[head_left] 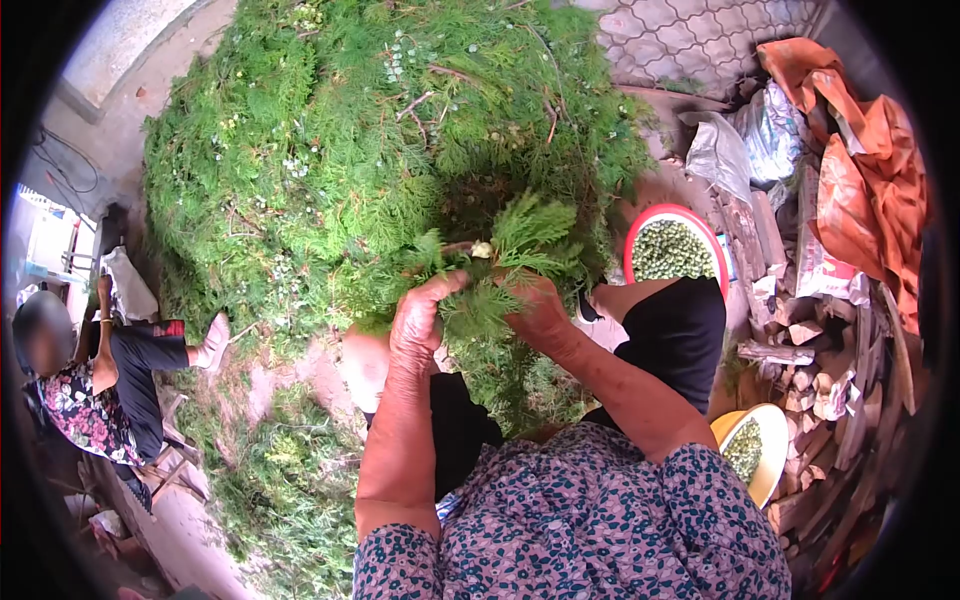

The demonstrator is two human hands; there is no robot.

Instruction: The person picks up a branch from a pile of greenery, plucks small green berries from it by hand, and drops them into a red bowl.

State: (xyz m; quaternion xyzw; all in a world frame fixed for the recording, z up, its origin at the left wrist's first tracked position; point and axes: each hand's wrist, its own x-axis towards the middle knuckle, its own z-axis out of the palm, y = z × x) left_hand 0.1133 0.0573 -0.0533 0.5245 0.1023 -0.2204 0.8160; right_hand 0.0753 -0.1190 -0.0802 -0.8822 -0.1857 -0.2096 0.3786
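In the head view, the person's two bare hands meet over the front of a broad pile of evergreen branches (290, 190). The leafy sprig (535, 228) is between and just above them, at the near edge of the pile, with a small pale knob (481, 249) showing on its brown stem. The left grip (428, 312) is closed on the sprig's greenery, its thumb laid along the top and angled toward the stem. The right grip (535, 308) touches the same sprig from the other side; fronds cover its fingertips, so I cannot tell whether they are together or apart. More fronds hang down between the hands, and loose greenery (300, 500) lies on the floor at the person's left.

To the right, just past the person's bent knee, stands a red-rimmed basin (675, 210) holding many small green round pieces. A yellow bowl (727, 425) nearer the person's hip holds similar ones and is beside a stack of split wood (815, 400). An orange cloth (875, 190) is draped beyond, next to pale plastic bags (720, 150). At far left, another person (95, 410) in a floral top sits on a low wooden seat.
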